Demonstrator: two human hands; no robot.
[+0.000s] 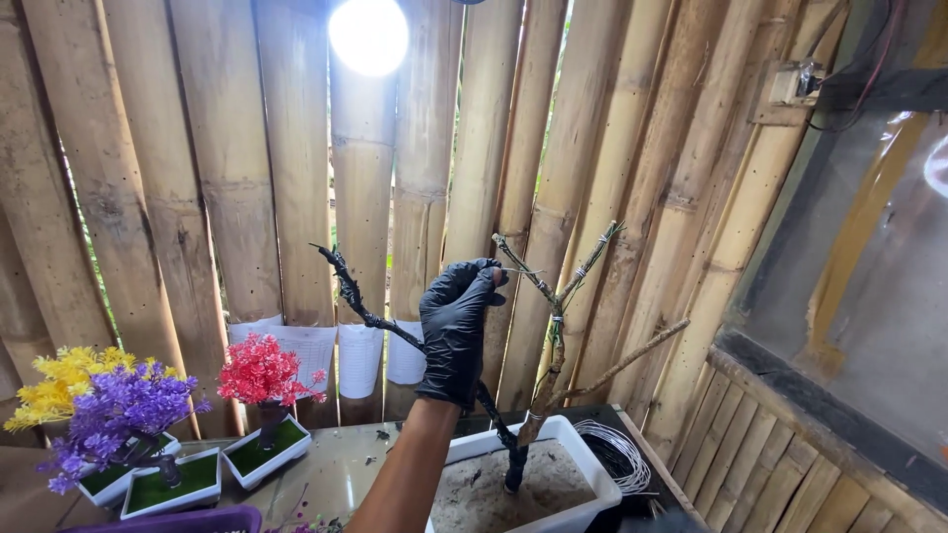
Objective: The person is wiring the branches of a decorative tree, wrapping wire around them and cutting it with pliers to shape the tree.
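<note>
From the head camera we see one gloved hand (pixel 456 331) raised in front of a bamboo wall (pixel 227 168); we take it for the left hand, though the arm's angle leaves that a little unsure. Its fingers are curled closed around a dark wrapped branch (pixel 367 311), gripping it near the middle, with the branch's tip pointing up and to the left. The lower end of that branch runs down into a white pot (pixel 583 464) filled with grey sandy soil, where it stands beside a bare wooden branch (pixel 553 336) bound at its forks with thin wire. A coil of wire (pixel 617 454) lies just beside the pot on the right. The other hand is out of view. As for progress, we judge the little tree only half made: one limb is wrapped dark, the forked limb is still bare wood, and neither carries any blossom. On the left stand three finished small trees in white trays, yellow (pixel 64 380), purple (pixel 123 410) and red (pixel 262 370).
</note>
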